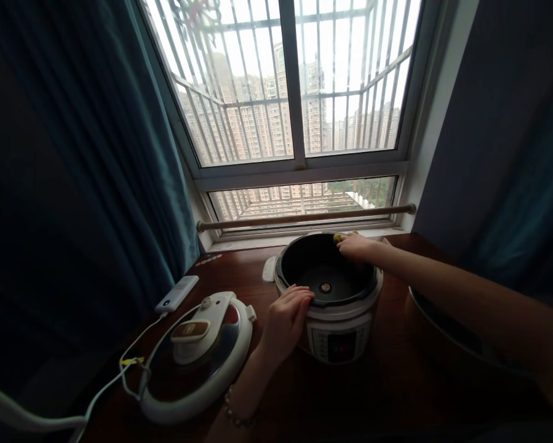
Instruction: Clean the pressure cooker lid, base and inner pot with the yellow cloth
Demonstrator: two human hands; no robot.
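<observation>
Clock centred on the cooker, 12 toward the window.

Cooker pot [294, 300]: sits upright on the brown table [239, 271], right in front of me, lid off, mouth up. Interior dark. Inside: a small round metallic piece [325, 287] at about the middle of the floor, plus part of my right hand reaching in over the rim. Control panel [341, 346] on the outer wall at 6. White side handle [269, 269] at 9.

Right hand [357, 247]: at 1 on the rim, fingers closed around a yellow pad [338, 238]. Pad is against the inner wall near the top, between 12 and 1. Sponge or cloth, can't tell. Forearm comes in from 4.

Left hand [288, 314]: at 7 to 8, fingers together, laid over the rim. Can't tell if it's gripping or just resting. Beaded bracelet [239, 413] on that wrist.

Lid [239, 360]: flat on the table at 8, well apart from the pot. White ring, dark see-through centre, brown-topped handle [190, 331] upward.

White device [177, 294]: at 9, just beyond the lid, white cable [140, 335] plugged into its near end. Yellow tag [132, 361] on the cable, close to the lid's left edge.

Second vessel [409, 314]: at 4, partly under my right forearm. Dark inside; contents too dim to make out.
</observation>
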